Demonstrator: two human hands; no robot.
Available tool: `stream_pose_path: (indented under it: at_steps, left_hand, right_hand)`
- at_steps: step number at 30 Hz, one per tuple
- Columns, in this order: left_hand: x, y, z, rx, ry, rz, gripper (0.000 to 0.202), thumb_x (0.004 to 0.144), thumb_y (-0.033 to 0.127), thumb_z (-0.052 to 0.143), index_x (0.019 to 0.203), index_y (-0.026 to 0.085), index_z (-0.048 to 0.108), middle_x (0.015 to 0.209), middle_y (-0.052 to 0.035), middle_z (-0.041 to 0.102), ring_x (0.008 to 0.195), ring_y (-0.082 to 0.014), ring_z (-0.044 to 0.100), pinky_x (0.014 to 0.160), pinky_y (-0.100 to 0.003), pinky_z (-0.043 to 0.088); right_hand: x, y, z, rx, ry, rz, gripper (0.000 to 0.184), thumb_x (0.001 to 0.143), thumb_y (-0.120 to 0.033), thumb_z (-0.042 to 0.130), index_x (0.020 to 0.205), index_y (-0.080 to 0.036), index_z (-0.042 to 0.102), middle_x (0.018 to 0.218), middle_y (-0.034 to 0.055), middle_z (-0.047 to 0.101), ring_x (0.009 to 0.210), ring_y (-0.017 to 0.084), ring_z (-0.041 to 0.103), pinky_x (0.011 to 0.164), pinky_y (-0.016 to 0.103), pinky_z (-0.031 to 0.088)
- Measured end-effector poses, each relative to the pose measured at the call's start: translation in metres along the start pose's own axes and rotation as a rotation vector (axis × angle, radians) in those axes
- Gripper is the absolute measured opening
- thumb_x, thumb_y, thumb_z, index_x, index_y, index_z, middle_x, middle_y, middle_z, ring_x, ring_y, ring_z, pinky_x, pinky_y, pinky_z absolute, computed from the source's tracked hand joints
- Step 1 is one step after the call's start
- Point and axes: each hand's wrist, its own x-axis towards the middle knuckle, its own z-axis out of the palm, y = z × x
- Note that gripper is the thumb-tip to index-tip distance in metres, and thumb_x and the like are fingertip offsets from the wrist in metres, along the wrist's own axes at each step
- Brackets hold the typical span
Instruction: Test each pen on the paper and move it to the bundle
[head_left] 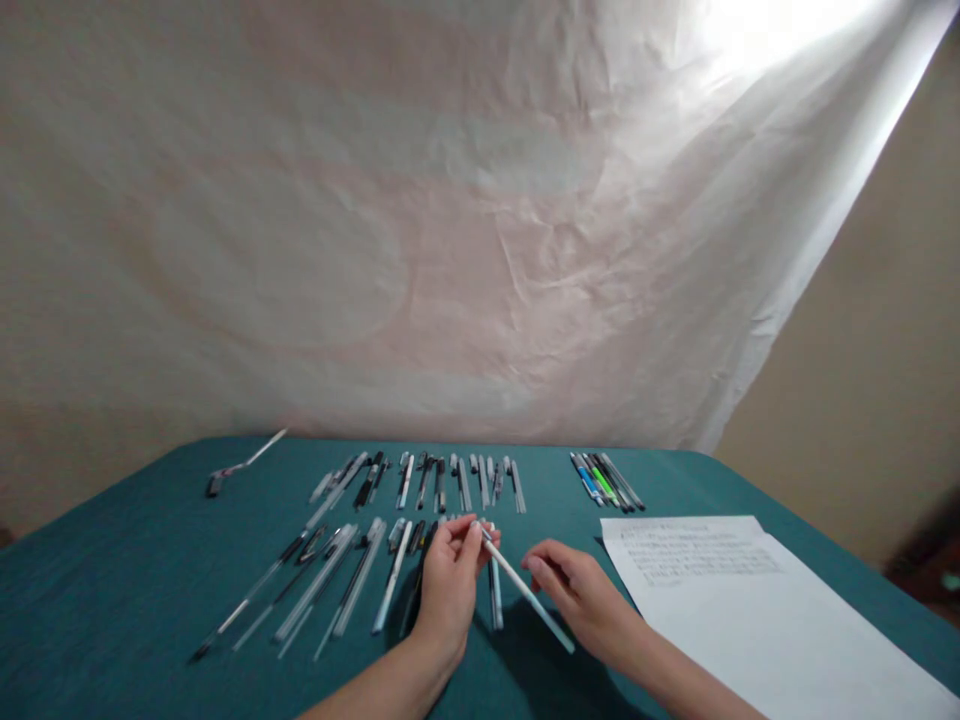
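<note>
Between the thumb and fingers of my left hand (454, 580) is one end of a slim white pen (529, 592), which slants down to the right over the green cloth. My right hand (577, 590) hovers just right of the pen, its fingers curled together and apart from the pen; whether something small is in them is hidden. Under and behind my left hand lie pen parts, partly covered by it. Left of it rest a white pen barrel (392, 590) and several clear barrels and refills (319, 582).
A back row of dismantled pens and caps (441, 482) lies across the green tablecloth (112, 590). Several whole pens (606, 482) sit at back right. A sheet with handwriting (697, 560) covers the right side. A bent white-and-black item (244, 465) lies at far left.
</note>
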Motion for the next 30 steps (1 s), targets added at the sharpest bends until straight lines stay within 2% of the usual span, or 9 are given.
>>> stream_pose_path:
  at_steps: [2,4,9,11,14,16,19,24,30]
  left_hand:
    - [-0.002,-0.001,0.001,0.035,-0.011,0.014,0.031,0.072,0.031,0.066,0.093,0.014,0.052,0.085,-0.0079,0.067,0.079,-0.0185,0.065,0.080,-0.036,0.049]
    - [-0.005,-0.001,0.002,0.071,-0.041,0.030,0.030,0.073,0.032,0.065,0.093,0.014,0.051,0.085,-0.0069,0.066,0.079,-0.0186,0.065,0.080,-0.036,0.049]
    - [-0.010,0.002,0.004,0.131,-0.100,0.058,0.028,0.079,0.035,0.057,0.099,0.016,0.050,0.093,-0.0071,0.064,0.088,-0.0194,0.063,0.085,-0.036,0.046]
    - [-0.010,0.003,0.003,0.165,-0.126,0.090,0.030,0.083,0.037,0.052,0.105,0.018,0.049,0.103,-0.0082,0.061,0.096,-0.0194,0.059,0.090,-0.036,0.042]
    - [-0.014,0.006,0.003,0.234,-0.167,0.141,0.030,0.085,0.038,0.048,0.107,0.018,0.049,0.110,-0.0091,0.057,0.105,-0.0203,0.054,0.095,-0.036,0.036]
    - [-0.018,0.007,0.004,0.287,-0.201,0.156,0.028,0.085,0.038,0.048,0.104,0.018,0.051,0.108,-0.0089,0.057,0.106,-0.0208,0.052,0.095,-0.036,0.035]
    - [-0.025,0.010,0.006,0.364,-0.257,0.166,0.023,0.085,0.037,0.049,0.098,0.018,0.055,0.100,-0.0071,0.059,0.100,-0.0204,0.054,0.092,-0.033,0.037]
    - [-0.030,0.011,0.007,0.465,-0.326,0.154,0.019,0.086,0.035,0.046,0.092,0.019,0.055,0.087,-0.0056,0.059,0.087,-0.0190,0.055,0.082,-0.029,0.040]
    - [-0.027,0.008,0.006,0.471,-0.335,0.148,0.019,0.087,0.034,0.044,0.092,0.019,0.055,0.083,-0.0046,0.059,0.079,-0.0174,0.056,0.076,-0.027,0.041]
  right_hand:
    - [0.000,-0.005,-0.006,0.108,-0.142,0.083,0.031,0.087,-0.033,0.041,0.072,-0.014,0.060,0.057,-0.0030,0.050,0.052,0.008,0.042,0.048,0.018,0.030]
    - [-0.001,-0.009,-0.009,0.154,-0.249,0.122,0.029,0.083,-0.033,0.047,0.068,-0.012,0.060,0.052,-0.0048,0.043,0.048,0.006,0.034,0.044,0.018,0.024]
    - [-0.006,-0.012,-0.011,0.171,-0.333,0.203,0.028,0.081,-0.034,0.047,0.072,-0.012,0.062,0.054,-0.0039,0.046,0.046,0.006,0.038,0.042,0.017,0.025]
    - [-0.002,-0.009,-0.017,0.128,-0.284,0.190,0.029,0.082,-0.036,0.046,0.074,-0.013,0.062,0.055,-0.0033,0.048,0.047,0.007,0.040,0.043,0.017,0.027]
    - [0.011,0.009,-0.039,-0.033,-0.130,0.142,0.032,0.082,-0.038,0.045,0.073,-0.014,0.063,0.056,-0.0022,0.051,0.051,0.009,0.043,0.046,0.018,0.029]
    - [0.024,0.033,-0.059,-0.203,-0.003,0.164,0.035,0.083,-0.040,0.042,0.073,-0.015,0.065,0.059,-0.0005,0.057,0.054,0.011,0.047,0.049,0.019,0.031]
    - [0.042,0.079,-0.094,-0.470,0.159,0.346,0.032,0.081,-0.038,0.044,0.079,-0.017,0.069,0.068,0.0023,0.065,0.062,0.014,0.056,0.055,0.020,0.034]
    - [0.054,0.139,-0.137,-0.606,0.251,0.546,0.031,0.080,-0.032,0.048,0.075,-0.013,0.071,0.073,0.0139,0.069,0.072,0.021,0.062,0.058,0.024,0.034]
    - [0.056,0.165,-0.141,-0.663,0.245,0.672,0.023,0.075,-0.032,0.057,0.065,-0.017,0.071,0.070,0.0138,0.068,0.071,0.022,0.064,0.058,0.024,0.036]
